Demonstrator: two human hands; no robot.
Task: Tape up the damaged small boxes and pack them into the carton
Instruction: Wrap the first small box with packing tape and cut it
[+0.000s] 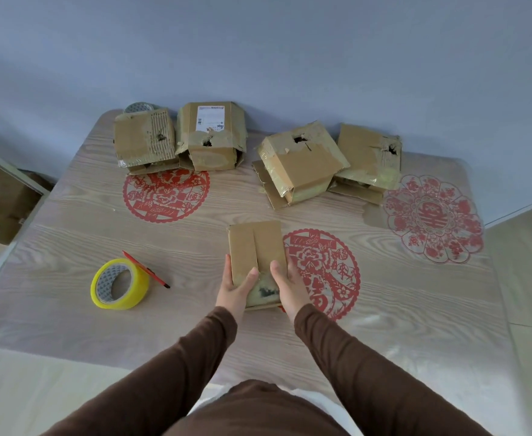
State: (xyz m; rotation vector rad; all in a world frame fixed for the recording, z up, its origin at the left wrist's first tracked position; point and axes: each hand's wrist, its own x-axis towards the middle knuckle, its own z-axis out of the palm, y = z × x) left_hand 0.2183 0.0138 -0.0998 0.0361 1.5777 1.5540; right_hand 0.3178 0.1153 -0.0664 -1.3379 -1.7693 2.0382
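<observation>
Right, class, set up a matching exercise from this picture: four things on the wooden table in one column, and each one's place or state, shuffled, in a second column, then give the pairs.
Things
1. yellow roll of packing tape
2. red-handled cutter
3. small brown cardboard box with closed flaps
4. brown cardboard box with a white shipping label

Places or states
A. gripped by both hands
B. at the table's far edge, a hole torn in it
C. standing on its rim, left of the hands
D. lying just behind the tape roll

Pairs: 1-C, 2-D, 3-A, 4-B
</observation>
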